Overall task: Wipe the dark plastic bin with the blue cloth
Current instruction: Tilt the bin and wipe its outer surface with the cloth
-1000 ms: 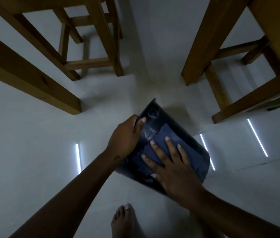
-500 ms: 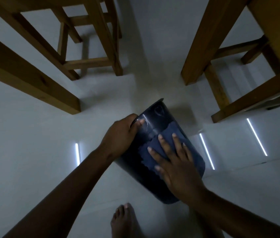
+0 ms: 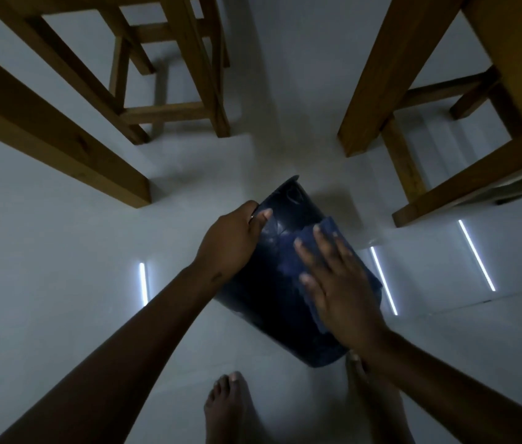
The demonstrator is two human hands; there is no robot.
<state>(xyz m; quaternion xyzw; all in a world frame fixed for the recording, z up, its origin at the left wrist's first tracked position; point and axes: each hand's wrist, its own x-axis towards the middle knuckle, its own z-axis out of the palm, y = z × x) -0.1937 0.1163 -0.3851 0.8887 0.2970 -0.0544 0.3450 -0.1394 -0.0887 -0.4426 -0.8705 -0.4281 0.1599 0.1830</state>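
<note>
The dark plastic bin (image 3: 266, 293) is tipped on its side above the pale floor, its rim pointing away from me. My left hand (image 3: 232, 241) grips the bin's far rim on the left, thumb over the edge. The blue cloth (image 3: 288, 261) lies flat on the bin's upper wall. My right hand (image 3: 338, 283) presses on the cloth with fingers spread, covering most of it. The bin's inside is hidden.
Wooden table and stool legs (image 3: 202, 75) stand at the back left, a thick beam (image 3: 61, 139) to the left, and more wooden legs (image 3: 378, 78) at the right. My bare feet (image 3: 231, 408) stand just below the bin. Light strips reflect on the floor (image 3: 61, 283).
My right hand has slid the cloth across the bin's wall toward the right and the rim. The bin has turned slightly and my left hand has kept its grip.
</note>
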